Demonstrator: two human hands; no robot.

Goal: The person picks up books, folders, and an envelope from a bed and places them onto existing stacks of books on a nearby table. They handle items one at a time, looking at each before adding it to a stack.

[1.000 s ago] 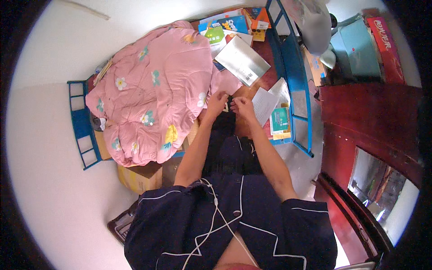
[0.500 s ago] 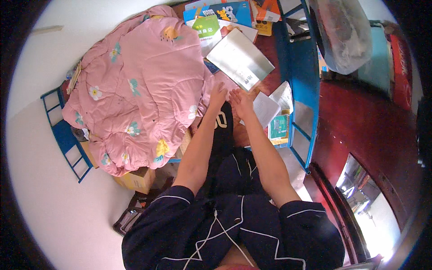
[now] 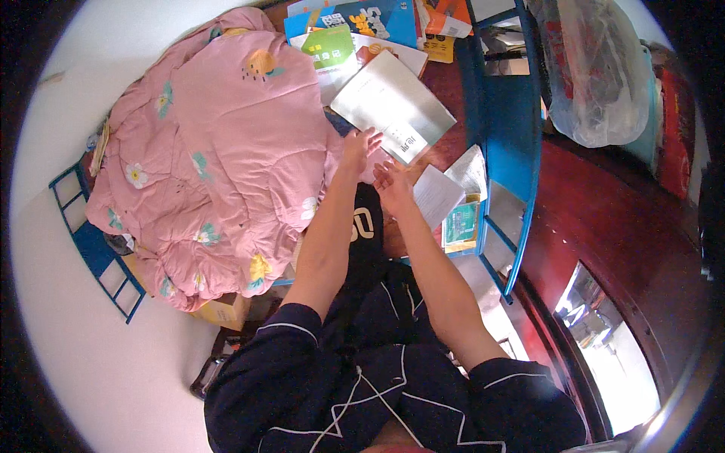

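Note:
My left hand (image 3: 361,146) is raised at the lower left edge of a white softcover book (image 3: 393,102), its fingers apart and nothing in them. I cannot tell whether the fingertips touch the book. Just below the book's near corner is my right hand (image 3: 393,185), fingers spread and slightly bent, holding nothing. Beside that hand lies a pale printed sheet or booklet (image 3: 436,195). Black cloth with a white print (image 3: 365,219) shows between my forearms. The white book lies partly over a green-and-white book (image 3: 329,54).
A pink floral quilt (image 3: 234,113) fills the left of the bed. A blue metal bed frame (image 3: 510,128) stands at the right, near a teal book (image 3: 459,225). Blue and orange books (image 3: 385,24) lie at the far end. A clear plastic bag (image 3: 596,83) is at the upper right.
My hands have moved apart: the left went up toward the white book, the right drew slightly back. The whole view has shifted a little. The books keep their places.

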